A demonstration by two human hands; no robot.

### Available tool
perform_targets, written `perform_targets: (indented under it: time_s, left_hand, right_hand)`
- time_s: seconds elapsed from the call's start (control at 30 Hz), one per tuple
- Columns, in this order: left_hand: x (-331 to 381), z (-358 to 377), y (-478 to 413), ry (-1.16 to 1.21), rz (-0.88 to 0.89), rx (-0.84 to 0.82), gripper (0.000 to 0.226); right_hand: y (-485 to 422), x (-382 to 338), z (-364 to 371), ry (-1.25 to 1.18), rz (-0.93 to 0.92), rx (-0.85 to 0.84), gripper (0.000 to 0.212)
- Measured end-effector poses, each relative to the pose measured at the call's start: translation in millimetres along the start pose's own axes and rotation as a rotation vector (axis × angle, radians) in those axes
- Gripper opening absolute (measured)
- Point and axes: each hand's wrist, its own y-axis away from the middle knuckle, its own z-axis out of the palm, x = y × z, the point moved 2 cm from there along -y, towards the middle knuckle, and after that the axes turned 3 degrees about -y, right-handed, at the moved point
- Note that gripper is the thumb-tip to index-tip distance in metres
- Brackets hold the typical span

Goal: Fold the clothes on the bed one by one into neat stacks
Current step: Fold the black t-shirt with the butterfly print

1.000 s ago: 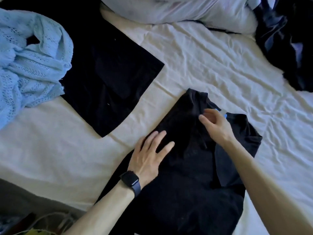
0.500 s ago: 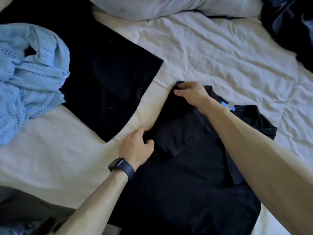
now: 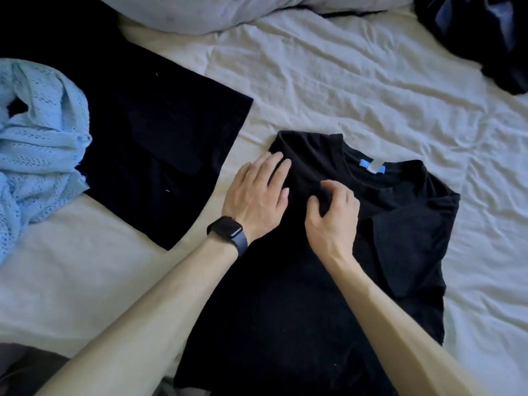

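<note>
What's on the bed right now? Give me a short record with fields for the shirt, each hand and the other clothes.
Garment in work: black T-shirt, flat on the white sheet, blue neck label showing
Left: left hand lies flat on the shirt near the collar, smartwatch on the wrist
Right: right hand, fingers curled, appears to pinch shirt fabric beside the left
Done: folded black garment, left of the shirt
Unfolded: light blue knit far left; dark clothes pile top right

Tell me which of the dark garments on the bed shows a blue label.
The black T-shirt in front: its collar carries the blue label. The flat black piece at left and the dark heap show none.
</note>
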Motion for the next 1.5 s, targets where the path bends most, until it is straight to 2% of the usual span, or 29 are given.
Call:
perform_targets:
  time_s: [0.07,0.13,0.23,0.3,0.37,0.43,0.5,0.57,0.63,0.73,0.83,0.9,0.97,1.03,1.1,1.17,1.23,1.33,1.43,1.5]
  left_hand:
    - [-5,15,-21,-0.154,0.196,-0.206,0.063]
    - [-19,32,-38,-0.277,0.223,-0.397,0.069]
    - [-30,46,-47,-0.355,0.155,-0.466,0.072]
    - [-25,46,-44,-0.342,0.115,-0.434,0.072]
    - [-11,41,-34,-0.261,0.108,-0.317,0.07]
    - [9,35,-16,-0.168,0.173,-0.213,0.071]
    - [30,33,9,-0.133,0.256,-0.228,0.071]
    - [40,45,33,-0.153,0.268,-0.306,0.069]
    - [35,61,43,-0.216,0.237,-0.364,0.069]
    - [30,74,44,-0.278,0.204,-0.381,0.069]
    - [36,70,44,-0.307,0.171,-0.427,0.068]
    - [40,62,52,-0.26,0.13,-0.432,0.067]
    - [39,49,79,-0.151,0.056,-0.395,0.066]
    - [34,34,131,-0.081,-0.091,-0.324,0.066]
    - [27,19,196,0.029,-0.32,-0.201,0.067]
    - [28,5,255,0.172,-0.573,-0.084,0.067]
    - [38,-7,295,0.336,-0.798,-0.084,0.067]
    - [45,-9,333,0.537,-1.064,-0.182,0.057]
    - [44,-6,360,0.418,-1.108,-0.433,0.073]
    - [40,-6,375,0.346,-1.115,-0.489,0.07]
  right_hand:
    - [30,16,12,0.144,-0.094,-0.034,0.05]
    - [44,31,29,0.347,-0.15,-0.189,0.07]
    - [43,50,42,0.511,-0.171,-0.314,0.082]
    - [41,54,41,0.491,-0.176,-0.329,0.084]
    - [44,55,29,0.396,-0.195,-0.249,0.08]
    - [44,65,2,0.305,-0.18,-0.019,0.067]
    - [40,91,-30,0.306,-0.081,0.208,0.056]
    - [37,123,-57,0.353,0.115,0.274,0.054]
    - [38,154,-68,0.433,0.29,0.129,0.058]
    - [41,183,-62,0.508,0.337,-0.163,0.065]
    - [34,181,-65,0.444,0.353,-0.25,0.064]
    - [39,177,-76,0.412,0.348,-0.25,0.061]
    - [61,175,-86,0.397,0.307,-0.217,0.06]
    - [108,181,-97,0.401,0.321,-0.142,0.063]
    - [167,195,-108,0.291,0.456,0.023,0.072]
    - [225,208,-117,0.073,0.68,0.182,0.082]
    - [271,222,-122,-0.089,0.856,0.231,0.078]
    - [322,253,-120,-0.273,1.012,0.126,0.063]
    - [350,275,-119,-0.411,1.009,-0.09,0.049]
    - [358,282,-126,-0.444,0.962,-0.167,0.036]
